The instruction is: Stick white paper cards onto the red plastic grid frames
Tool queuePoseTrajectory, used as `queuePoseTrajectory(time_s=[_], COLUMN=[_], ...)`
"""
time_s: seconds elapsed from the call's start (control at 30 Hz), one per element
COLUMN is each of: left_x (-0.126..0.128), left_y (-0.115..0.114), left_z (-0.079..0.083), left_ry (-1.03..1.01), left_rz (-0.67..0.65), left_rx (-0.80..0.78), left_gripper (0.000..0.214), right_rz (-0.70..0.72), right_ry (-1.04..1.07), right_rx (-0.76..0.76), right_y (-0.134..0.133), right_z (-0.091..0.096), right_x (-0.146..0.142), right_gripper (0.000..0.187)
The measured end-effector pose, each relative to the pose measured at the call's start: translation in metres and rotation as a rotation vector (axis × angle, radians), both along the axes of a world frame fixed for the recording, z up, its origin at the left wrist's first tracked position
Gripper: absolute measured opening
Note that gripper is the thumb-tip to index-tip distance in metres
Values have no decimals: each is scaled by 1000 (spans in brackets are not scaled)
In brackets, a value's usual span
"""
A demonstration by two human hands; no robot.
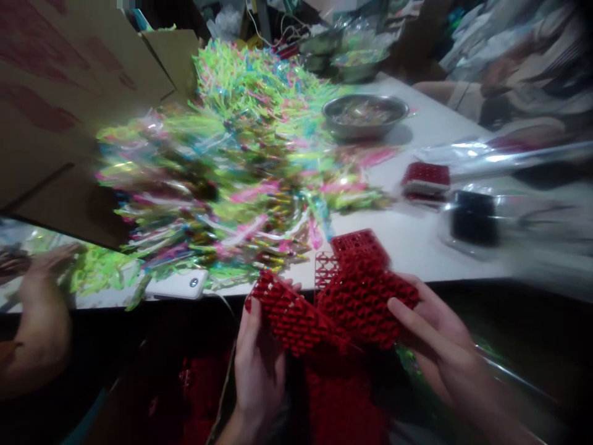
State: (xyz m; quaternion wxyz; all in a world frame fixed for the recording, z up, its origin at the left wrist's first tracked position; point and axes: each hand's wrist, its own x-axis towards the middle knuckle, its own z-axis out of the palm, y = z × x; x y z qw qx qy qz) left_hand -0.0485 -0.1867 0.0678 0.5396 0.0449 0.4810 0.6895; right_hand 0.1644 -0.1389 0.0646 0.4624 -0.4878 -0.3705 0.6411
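Near the front edge of the table, my left hand (262, 352) grips a red openwork lattice piece (296, 318), thumb on top and fingertips showing behind. A second red lattice piece (359, 306), bulkier and with several layers, is pinched at its right end by my right hand (435, 340). The two pieces meet or overlap in the middle; I cannot tell whether they are joined. Part of the held red material rests over the table edge. Below my hands hangs or lies more red lattice (343, 395), dim and blurred.
A large heap of green, pink and blue strips (241, 179) covers the table. A cardboard box (69, 111) leans in at left above another person's arm (44, 315). Also here: a white power bank (178, 284), metal bowl (365, 127), red lattice stack (426, 179) and clear plastic (532, 210).
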Motion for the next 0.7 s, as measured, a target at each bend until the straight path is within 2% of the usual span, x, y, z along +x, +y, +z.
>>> queuePoseTrajectory(time_s=[0.1,0.17,0.23,0.37,0.53,0.63,0.7], left_x=[7,9,9,16,38,43,44], left_y=[1,3,4,2,-7,-4,2], left_z=[7,7,5,-3,-7,-12,-15], left_ry=[13,66,103,59,-30,40,104], left_rz=[-93,-107,-94,-29,-35,-28,-12], left_rx=[68,101,107,66,65,79,60], left_gripper=[48,40,38,45,42,45,48], right_rz=[84,126,96,-59,-24,-45,-69], right_ry=[-32,-89,-92,56,155,177,224], right_rx=[-16,-20,-20,-45,-92,-86,-84], right_y=[-8,-11,-10,-12,-23,-26,-28], right_z=[2,4,3,-8,-21,-20,-18], right_x=[-5,-7,-8,-18,-49,-57,-57], right_gripper=[45,42,43,51,66,73,68])
